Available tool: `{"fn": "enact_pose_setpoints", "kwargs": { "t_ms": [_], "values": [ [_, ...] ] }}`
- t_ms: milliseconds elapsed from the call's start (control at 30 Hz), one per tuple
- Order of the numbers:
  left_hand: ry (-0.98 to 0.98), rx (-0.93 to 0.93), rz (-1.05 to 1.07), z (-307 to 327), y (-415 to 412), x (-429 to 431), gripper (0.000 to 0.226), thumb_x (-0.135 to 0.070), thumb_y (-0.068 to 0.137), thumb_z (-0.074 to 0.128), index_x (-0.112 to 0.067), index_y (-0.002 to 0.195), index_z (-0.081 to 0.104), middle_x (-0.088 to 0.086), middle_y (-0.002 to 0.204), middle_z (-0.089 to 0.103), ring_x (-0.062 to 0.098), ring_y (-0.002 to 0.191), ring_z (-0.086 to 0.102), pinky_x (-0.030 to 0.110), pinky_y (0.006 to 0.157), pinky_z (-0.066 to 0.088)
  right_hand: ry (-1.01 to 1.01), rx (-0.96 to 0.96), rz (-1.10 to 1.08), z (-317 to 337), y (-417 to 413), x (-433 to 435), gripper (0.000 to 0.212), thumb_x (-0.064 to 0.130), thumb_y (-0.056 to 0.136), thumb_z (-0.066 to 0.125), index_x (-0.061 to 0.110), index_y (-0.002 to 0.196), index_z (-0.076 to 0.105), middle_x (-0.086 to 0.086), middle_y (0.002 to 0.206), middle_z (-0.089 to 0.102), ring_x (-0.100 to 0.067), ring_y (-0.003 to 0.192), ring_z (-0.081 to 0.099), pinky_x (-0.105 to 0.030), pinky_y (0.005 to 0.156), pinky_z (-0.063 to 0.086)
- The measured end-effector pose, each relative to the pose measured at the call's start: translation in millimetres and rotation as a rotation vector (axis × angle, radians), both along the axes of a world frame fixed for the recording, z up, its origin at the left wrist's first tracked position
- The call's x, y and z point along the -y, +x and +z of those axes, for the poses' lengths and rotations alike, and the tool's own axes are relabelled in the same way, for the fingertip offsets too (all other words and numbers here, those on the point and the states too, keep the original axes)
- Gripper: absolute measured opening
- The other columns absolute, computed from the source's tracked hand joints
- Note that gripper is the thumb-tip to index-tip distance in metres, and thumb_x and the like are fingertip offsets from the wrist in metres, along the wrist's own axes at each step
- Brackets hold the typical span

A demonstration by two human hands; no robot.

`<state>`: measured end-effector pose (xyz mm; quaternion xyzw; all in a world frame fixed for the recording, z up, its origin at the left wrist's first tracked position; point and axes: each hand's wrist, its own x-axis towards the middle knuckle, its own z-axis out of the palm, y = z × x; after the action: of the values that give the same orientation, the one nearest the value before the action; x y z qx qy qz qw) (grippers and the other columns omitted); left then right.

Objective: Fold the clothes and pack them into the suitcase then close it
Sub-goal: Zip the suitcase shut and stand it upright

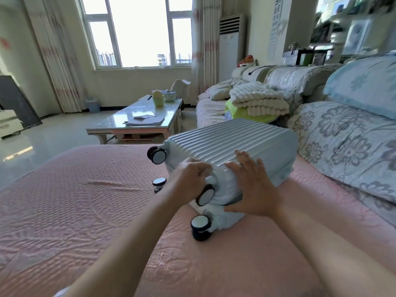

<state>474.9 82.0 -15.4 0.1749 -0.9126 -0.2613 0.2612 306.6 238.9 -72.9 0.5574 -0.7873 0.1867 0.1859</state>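
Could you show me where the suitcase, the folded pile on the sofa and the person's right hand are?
suitcase (231, 142): head view, on its ribbed top shell.
folded pile (259, 99): head view, on the cream textured layer on top.
right hand (255, 185): head view, on the back of the hand.

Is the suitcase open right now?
No, the suitcase lies closed on the pink cover, its halves together, with the right hand flat on it.

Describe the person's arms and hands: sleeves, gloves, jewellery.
Both forearms are uncovered. The left hand and right hand show no gloves, rings, watch or bracelet. A pale sliver of fabric at the bottom edge beside the left arm may be a sleeve.
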Motion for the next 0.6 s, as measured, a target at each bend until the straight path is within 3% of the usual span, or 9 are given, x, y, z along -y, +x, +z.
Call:
{"fn": "enact_pose_setpoints", "kwargs": {
  "t_ms": [67, 133, 200, 267, 300, 367, 467, 533, 600],
  "values": [
    [-0.088, 0.045, -0.083, 0.2, -12.5, -24.4, 0.033, -0.012, 0.096, 0.056, -0.031, 0.120, 0.070, -0.003, 0.128, 0.057, 0.016, 0.112, 0.057, 0.027, 0.096, 0.048, 0.022, 0.138, -0.083, 3.3, -19.1, -32.4, 0.135, 0.081, 0.053, 0.074, 0.037, 0.158, 0.000, 0.007, 0.165, -0.018, -0.014, 0.152, -0.019, -0.048, 0.123, -0.001],
    [-0.192, 0.109, -0.126, 5.9, -26.6, -39.0, 0.046, -0.004, 0.094, 0.051, -0.035, 0.125, 0.065, -0.003, 0.129, 0.057, 0.017, 0.110, 0.059, 0.028, 0.092, 0.050, 0.018, 0.341, -0.196, 1.7, -31.7, -59.8, 0.146, 0.076, 0.050, 0.080, 0.038, 0.157, -0.012, 0.014, 0.163, -0.023, -0.008, 0.151, -0.019, -0.037, 0.122, 0.002],
    [-0.315, 0.160, -0.151, 15.8, -40.5, -45.4, 0.049, -0.009, 0.094, 0.052, -0.040, 0.133, 0.056, -0.003, 0.128, 0.060, 0.018, 0.110, 0.060, 0.034, 0.089, 0.051, -0.040, 0.626, -0.231, -2.2, -37.1, -82.9, 0.141, 0.065, 0.056, 0.087, 0.038, 0.157, -0.007, 0.021, 0.163, 0.000, -0.005, 0.151, 0.001, -0.030, 0.120, 0.017],
    [-0.491, 0.195, -0.151, 23.1, -55.8, -43.9, 0.053, -0.029, 0.092, 0.063, -0.042, 0.140, 0.045, -0.004, 0.130, 0.058, 0.017, 0.115, 0.057, 0.033, 0.090, 0.049, -0.063, 0.905, -0.168, -9.5, -37.7, -97.2, 0.106, 0.052, 0.073, 0.084, 0.043, 0.151, 0.013, 0.025, 0.142, 0.039, -0.007, 0.141, 0.035, -0.023, 0.104, 0.037],
    [-0.563, 0.209, -0.154, 23.8, -64.0, -41.8, 0.059, -0.042, 0.089, 0.067, -0.042, 0.142, 0.041, -0.005, 0.134, 0.053, 0.017, 0.121, 0.052, 0.032, 0.094, 0.045, -0.043, 0.962, -0.168, -13.9, -35.6, -99.9, 0.089, 0.050, 0.081, 0.078, 0.047, 0.147, 0.018, 0.023, 0.131, 0.049, -0.009, 0.130, 0.049, -0.021, 0.093, 0.044],
    [-0.634, 0.233, -0.210, 20.1, -79.6, -37.8, 0.067, -0.054, 0.085, 0.068, -0.042, 0.144, 0.038, -0.008, 0.141, 0.043, 0.016, 0.132, 0.038, 0.035, 0.105, 0.036, -0.058, 0.937, -0.228, -23.3, -33.4, -97.7, 0.067, 0.045, 0.090, 0.068, 0.046, 0.145, 0.028, 0.015, 0.114, 0.061, -0.009, 0.105, 0.062, -0.021, 0.079, 0.050],
    [-0.511, 0.147, -0.327, 4.8, -96.6, -33.6, 0.059, -0.036, 0.086, 0.072, -0.042, 0.139, 0.046, -0.011, 0.141, 0.047, 0.016, 0.129, 0.042, 0.045, 0.100, 0.045, -0.168, 0.833, -0.342, -34.3, -35.8, -89.1, 0.031, 0.026, 0.096, 0.056, 0.023, 0.126, 0.058, 0.007, 0.098, 0.064, -0.017, 0.090, 0.065, -0.034, 0.082, 0.055],
    [-0.448, 0.073, -0.309, -0.8, -101.3, -32.2, 0.056, -0.034, 0.084, 0.076, -0.042, 0.135, 0.054, -0.012, 0.135, 0.054, 0.016, 0.124, 0.049, 0.044, 0.093, 0.049, -0.185, 0.748, -0.385, -38.4, -36.3, -86.6, 0.022, 0.022, 0.098, 0.053, 0.009, 0.108, 0.067, -0.006, 0.096, 0.068, -0.025, 0.088, 0.066, -0.044, 0.081, 0.057],
    [-0.467, 0.042, -0.284, -2.3, -103.9, -32.2, 0.055, -0.037, 0.083, 0.077, -0.041, 0.134, 0.056, -0.013, 0.134, 0.057, 0.015, 0.123, 0.050, 0.042, 0.093, 0.050, -0.128, 0.694, -0.437, -36.9, -36.1, -89.9, 0.027, 0.025, 0.101, 0.051, 0.008, 0.086, 0.067, -0.008, 0.086, 0.066, -0.027, 0.084, 0.064, -0.038, 0.073, 0.054]
  ]
}}
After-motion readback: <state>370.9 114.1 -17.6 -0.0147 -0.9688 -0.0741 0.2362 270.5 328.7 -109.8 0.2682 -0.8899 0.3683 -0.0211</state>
